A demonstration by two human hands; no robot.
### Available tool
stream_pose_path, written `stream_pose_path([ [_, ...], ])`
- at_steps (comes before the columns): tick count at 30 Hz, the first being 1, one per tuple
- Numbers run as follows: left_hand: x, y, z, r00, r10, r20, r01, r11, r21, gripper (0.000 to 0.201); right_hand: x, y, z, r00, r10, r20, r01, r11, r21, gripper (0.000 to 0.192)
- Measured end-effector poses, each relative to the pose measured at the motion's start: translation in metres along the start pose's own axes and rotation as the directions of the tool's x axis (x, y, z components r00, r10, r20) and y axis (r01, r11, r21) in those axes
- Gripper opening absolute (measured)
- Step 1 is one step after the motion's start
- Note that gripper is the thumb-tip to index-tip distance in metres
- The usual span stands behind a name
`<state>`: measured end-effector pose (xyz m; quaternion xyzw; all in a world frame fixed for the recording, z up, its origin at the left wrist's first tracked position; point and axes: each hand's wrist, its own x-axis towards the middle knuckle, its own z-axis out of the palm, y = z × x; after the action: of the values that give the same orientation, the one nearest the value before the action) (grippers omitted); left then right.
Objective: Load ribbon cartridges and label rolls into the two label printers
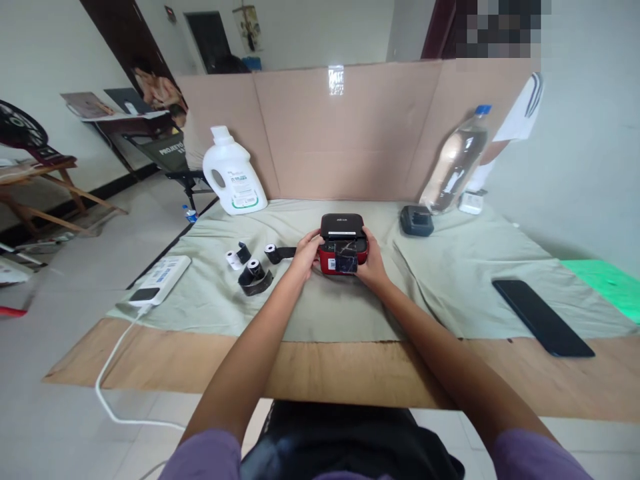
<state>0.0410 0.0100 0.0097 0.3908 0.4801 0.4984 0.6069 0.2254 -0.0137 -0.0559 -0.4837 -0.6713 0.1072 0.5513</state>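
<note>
A small red and black label printer (343,228) sits on the cloth in the middle of the table. From its front hangs a strip of black marbled label (346,257). My left hand (307,253) grips the printer's left side, fingers partly hidden. On the opposite side, my right hand (373,262) is closed around the right edge and lower corner. Left of my left hand lie a black label roll (271,253) with its end pulled out, another partly unrolled one (255,275) and a white-cored roll (234,260).
A white jug (235,175) and a clear water bottle (454,167) stand before a cardboard screen (345,133). A black box-shaped item (417,221) is near the bottle. A phone (543,317) lies right; a white power strip (161,280) lies left. People are beyond the screen.
</note>
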Motion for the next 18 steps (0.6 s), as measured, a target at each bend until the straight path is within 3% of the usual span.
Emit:
stream_pose_path([
  [4,-0.005,-0.014,-0.001,1.000,0.020,-0.005,-0.020,0.989,-0.144,0.057,0.002,-0.003,0.000,1.000,-0.004,0.001,0.004,1.000,-0.031,0.101],
  [9,-0.009,-0.038,-0.006,0.991,0.130,0.014,-0.122,0.961,-0.246,0.059,0.002,-0.010,-0.005,1.000,0.013,0.029,-0.011,0.998,-0.065,0.102],
  [15,-0.007,-0.047,-0.004,0.987,0.157,-0.032,-0.160,0.966,-0.204,0.067,0.008,-0.002,-0.026,0.979,0.045,0.197,-0.052,0.998,0.029,0.083],
  [18,-0.004,-0.049,-0.003,0.984,0.171,-0.039,-0.176,0.962,-0.210,0.069,0.023,0.007,-0.034,0.974,0.040,0.223,-0.043,0.999,0.006,0.069],
])
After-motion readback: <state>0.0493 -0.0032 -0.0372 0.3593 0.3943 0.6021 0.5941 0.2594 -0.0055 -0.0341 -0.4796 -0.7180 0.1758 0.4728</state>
